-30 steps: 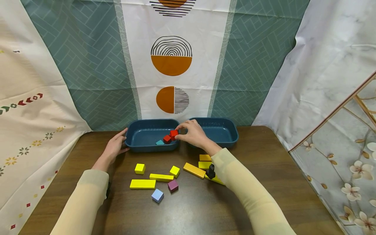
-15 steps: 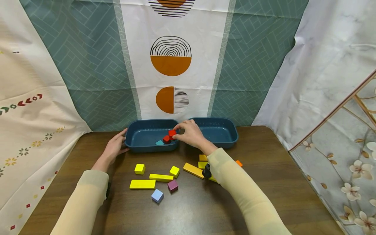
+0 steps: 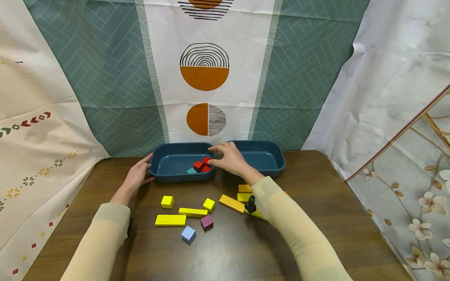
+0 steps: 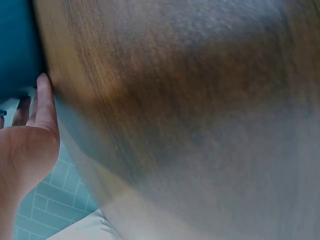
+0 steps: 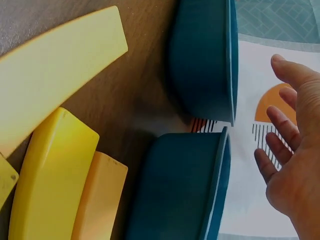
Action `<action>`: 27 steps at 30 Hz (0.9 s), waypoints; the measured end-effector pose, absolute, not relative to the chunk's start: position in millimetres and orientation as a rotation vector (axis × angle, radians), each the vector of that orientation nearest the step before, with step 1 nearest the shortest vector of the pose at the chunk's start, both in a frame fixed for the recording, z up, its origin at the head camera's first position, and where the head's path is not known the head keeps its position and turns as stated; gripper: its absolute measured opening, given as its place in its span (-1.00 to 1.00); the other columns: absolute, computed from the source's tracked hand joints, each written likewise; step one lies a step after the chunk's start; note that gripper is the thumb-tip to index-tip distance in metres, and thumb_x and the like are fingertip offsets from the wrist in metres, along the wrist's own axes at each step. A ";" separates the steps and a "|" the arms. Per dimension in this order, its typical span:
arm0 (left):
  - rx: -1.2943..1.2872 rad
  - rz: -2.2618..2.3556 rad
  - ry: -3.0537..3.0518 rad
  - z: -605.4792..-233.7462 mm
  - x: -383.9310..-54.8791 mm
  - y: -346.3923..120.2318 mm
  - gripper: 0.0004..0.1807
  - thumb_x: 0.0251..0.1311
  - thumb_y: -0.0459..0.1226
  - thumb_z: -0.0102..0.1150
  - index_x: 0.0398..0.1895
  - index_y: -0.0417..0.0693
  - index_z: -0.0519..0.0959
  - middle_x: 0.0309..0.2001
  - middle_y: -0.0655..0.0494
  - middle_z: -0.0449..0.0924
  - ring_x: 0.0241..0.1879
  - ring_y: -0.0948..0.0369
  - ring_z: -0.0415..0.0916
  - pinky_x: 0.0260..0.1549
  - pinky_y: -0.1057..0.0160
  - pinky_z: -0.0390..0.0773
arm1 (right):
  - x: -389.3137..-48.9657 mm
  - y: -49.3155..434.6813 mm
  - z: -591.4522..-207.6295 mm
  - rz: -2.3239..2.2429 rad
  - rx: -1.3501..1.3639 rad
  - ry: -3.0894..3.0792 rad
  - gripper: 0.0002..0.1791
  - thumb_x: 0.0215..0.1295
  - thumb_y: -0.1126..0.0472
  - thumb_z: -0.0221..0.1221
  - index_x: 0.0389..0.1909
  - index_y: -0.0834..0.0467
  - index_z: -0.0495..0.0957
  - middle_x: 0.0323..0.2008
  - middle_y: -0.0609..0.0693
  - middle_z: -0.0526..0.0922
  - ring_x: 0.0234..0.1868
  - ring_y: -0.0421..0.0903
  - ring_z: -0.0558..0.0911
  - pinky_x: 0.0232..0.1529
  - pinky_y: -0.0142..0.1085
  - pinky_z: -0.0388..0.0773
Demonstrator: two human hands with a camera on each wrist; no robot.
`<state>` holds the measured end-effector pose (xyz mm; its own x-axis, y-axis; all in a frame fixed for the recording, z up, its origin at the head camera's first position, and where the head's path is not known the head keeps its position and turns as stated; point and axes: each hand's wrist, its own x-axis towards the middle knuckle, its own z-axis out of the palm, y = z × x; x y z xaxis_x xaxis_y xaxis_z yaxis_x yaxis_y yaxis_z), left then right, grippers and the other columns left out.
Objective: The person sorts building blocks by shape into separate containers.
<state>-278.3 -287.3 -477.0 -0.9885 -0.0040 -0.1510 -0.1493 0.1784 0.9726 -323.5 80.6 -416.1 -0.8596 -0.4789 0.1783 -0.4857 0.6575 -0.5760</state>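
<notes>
My left hand (image 3: 136,176) rests its straight fingers against the left end of the left blue tray (image 3: 175,177); the left wrist view shows fingertips at its wall. Inside that tray's right front corner lie a small teal piece (image 3: 191,171) and three red cubes, one red cube (image 3: 198,166) standing in front of another red cube (image 3: 206,160). My right hand (image 3: 230,159) hovers over the tray's right end, thumb and fingers spread apart. In the right wrist view nothing sits between its fingers.
A second blue tray (image 3: 275,171) stands to the right. In front lie yellow cubes (image 3: 167,201), yellow bars (image 3: 170,220), an orange bar (image 3: 232,204), a purple cube (image 3: 207,222) and a light blue cube (image 3: 188,233). My right sleeve covers part of the bars. A curtain hangs behind.
My right hand has lowered the red cube it held into the left tray and let it go, its fingers parting. The left hand has stayed at the tray's end.
</notes>
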 end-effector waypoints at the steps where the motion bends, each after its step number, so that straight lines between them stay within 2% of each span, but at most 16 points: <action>1: -0.154 1.938 2.321 -477.4 -278.6 -287.8 -0.38 0.60 -0.17 -0.41 0.68 0.22 -0.05 0.63 -0.14 -0.15 0.47 -0.17 0.17 0.28 -0.17 0.40 | -323.1 81.8 -415.2 1.014 0.834 -2.849 -0.41 0.30 -0.15 0.36 0.33 -0.12 0.57 0.27 -0.09 0.50 0.22 -0.06 0.32 0.14 -0.09 0.47; 4: -0.157 1.938 2.320 -478.0 -278.7 -288.7 -0.38 0.60 -0.18 -0.41 0.68 0.22 -0.06 0.64 -0.12 -0.16 0.47 -0.17 0.17 0.27 -0.16 0.40 | -322.1 85.3 -412.6 1.072 0.860 -2.841 -0.40 0.31 -0.14 0.35 0.36 -0.14 0.54 0.32 -0.12 0.46 0.26 -0.07 0.29 0.20 -0.06 0.46; 11: -0.169 1.979 2.248 -445.8 -260.5 -275.3 -0.35 0.56 -0.29 -0.39 0.67 0.02 -0.08 0.62 -0.23 -0.19 0.48 -0.25 0.10 0.33 -0.26 0.26 | -317.2 90.4 -407.3 1.106 0.914 -2.815 -0.41 0.32 -0.15 0.35 0.36 -0.17 0.53 0.34 -0.13 0.43 0.27 -0.07 0.30 0.20 -0.02 0.46; 17: -0.169 1.972 2.274 -460.6 -269.1 -280.2 -0.36 0.57 -0.26 -0.40 0.68 0.10 -0.07 0.63 -0.19 -0.18 0.47 -0.23 0.13 0.31 -0.25 0.30 | -308.6 95.2 -406.8 1.072 0.977 -2.801 -0.42 0.31 -0.17 0.34 0.35 -0.21 0.54 0.39 -0.11 0.40 0.33 -0.06 0.29 0.23 0.03 0.45; 22: -0.167 1.939 2.321 -474.7 -276.9 -286.0 -0.38 0.60 -0.19 -0.40 0.68 0.21 -0.04 0.63 -0.12 -0.15 0.46 -0.17 0.19 0.27 -0.16 0.39 | -300.6 99.0 -406.4 0.985 1.064 -2.796 -0.40 0.32 -0.18 0.33 0.37 -0.19 0.53 0.36 -0.10 0.42 0.29 -0.07 0.31 0.16 -0.03 0.49; 27: -0.151 1.926 2.338 -476.3 -278.0 -288.3 -0.38 0.60 -0.16 -0.39 0.68 0.21 -0.04 0.64 -0.10 -0.15 0.46 -0.16 0.19 0.26 -0.13 0.41 | -295.1 101.6 -407.1 0.932 1.109 -2.798 -0.40 0.32 -0.19 0.33 0.37 -0.19 0.54 0.33 -0.10 0.46 0.28 -0.08 0.33 0.14 -0.07 0.50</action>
<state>-278.0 -288.3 -476.3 -0.9892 -0.0080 -0.1466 -0.1455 0.1906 0.9708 -295.1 101.6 -407.1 -0.7520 -0.6281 0.2000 -0.6225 0.5769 -0.5289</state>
